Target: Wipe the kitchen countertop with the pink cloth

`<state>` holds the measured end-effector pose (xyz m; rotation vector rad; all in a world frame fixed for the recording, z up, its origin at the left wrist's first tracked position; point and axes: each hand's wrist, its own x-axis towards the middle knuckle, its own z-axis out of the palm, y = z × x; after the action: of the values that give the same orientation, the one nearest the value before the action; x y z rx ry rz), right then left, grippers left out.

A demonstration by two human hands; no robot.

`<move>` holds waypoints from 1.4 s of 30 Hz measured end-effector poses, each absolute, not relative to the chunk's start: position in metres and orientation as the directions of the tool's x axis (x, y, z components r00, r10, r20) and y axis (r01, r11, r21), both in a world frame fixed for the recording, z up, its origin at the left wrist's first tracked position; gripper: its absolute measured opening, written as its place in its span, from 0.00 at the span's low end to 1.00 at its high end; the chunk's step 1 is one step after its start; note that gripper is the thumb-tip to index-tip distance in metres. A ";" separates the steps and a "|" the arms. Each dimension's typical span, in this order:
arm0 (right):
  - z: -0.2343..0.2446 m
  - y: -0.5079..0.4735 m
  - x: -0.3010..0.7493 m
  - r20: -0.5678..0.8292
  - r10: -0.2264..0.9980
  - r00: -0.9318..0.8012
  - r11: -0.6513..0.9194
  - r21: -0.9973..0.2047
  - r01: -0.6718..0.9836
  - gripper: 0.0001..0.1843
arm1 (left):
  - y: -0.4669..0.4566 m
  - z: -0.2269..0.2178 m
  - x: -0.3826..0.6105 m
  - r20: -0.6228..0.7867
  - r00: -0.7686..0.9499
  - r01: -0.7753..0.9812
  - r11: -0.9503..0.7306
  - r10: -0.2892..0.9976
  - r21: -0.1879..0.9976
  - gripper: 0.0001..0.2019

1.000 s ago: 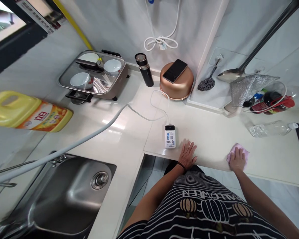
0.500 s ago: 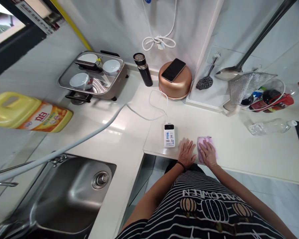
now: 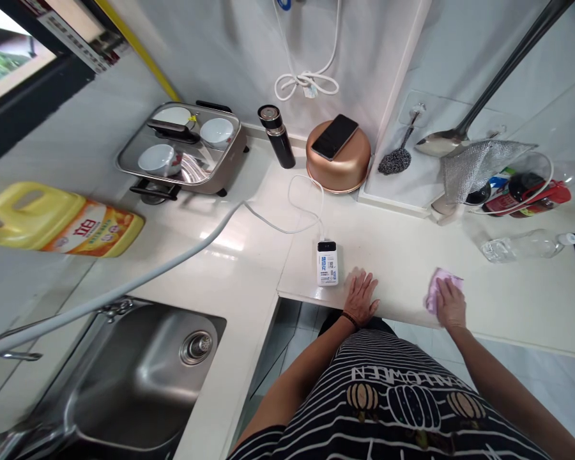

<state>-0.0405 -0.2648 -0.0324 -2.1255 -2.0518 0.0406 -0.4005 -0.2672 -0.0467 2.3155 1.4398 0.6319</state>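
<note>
My left hand (image 3: 361,295) lies flat with fingers spread on the white countertop (image 3: 402,255), near its front edge and just right of a white power bank (image 3: 326,262). My right hand (image 3: 450,303) presses down on a pink cloth (image 3: 439,284) on the same countertop, further right. The cloth is bunched under the palm and sticks out toward the wall.
A copper pot (image 3: 339,165) upside down with a black phone (image 3: 335,137) on it stands at the back, beside a black flask (image 3: 278,136). A clear bottle (image 3: 527,244) lies at right. A steel sink (image 3: 138,377), yellow detergent jug (image 3: 57,223) and dish tray (image 3: 184,147) are at left.
My right hand slid the pink cloth left until it was beside my left hand, then back to the right. My left hand stayed in place.
</note>
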 end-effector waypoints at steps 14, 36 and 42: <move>-0.024 -0.226 -0.126 0.040 0.959 0.280 -0.250 -0.341 0.906 0.18 | -0.268 -0.049 -0.399 0.219 0.376 0.746 -0.434 0.901 0.506 0.31; -0.007 -0.252 0.006 0.002 0.711 0.703 -0.673 -0.289 0.681 0.22 | -0.269 -0.046 -0.398 0.153 0.391 0.741 -0.409 0.907 0.532 0.31; -0.016 -0.234 -0.077 -0.035 0.837 0.546 -0.523 -0.344 0.779 0.21 | -0.269 -0.044 -0.399 0.150 0.388 0.744 -0.405 0.910 0.532 0.31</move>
<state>-0.0767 -0.2343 -0.0156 -2.4974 -1.3418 0.2837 -0.3985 -0.2688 -0.0443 2.2728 1.4310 0.6008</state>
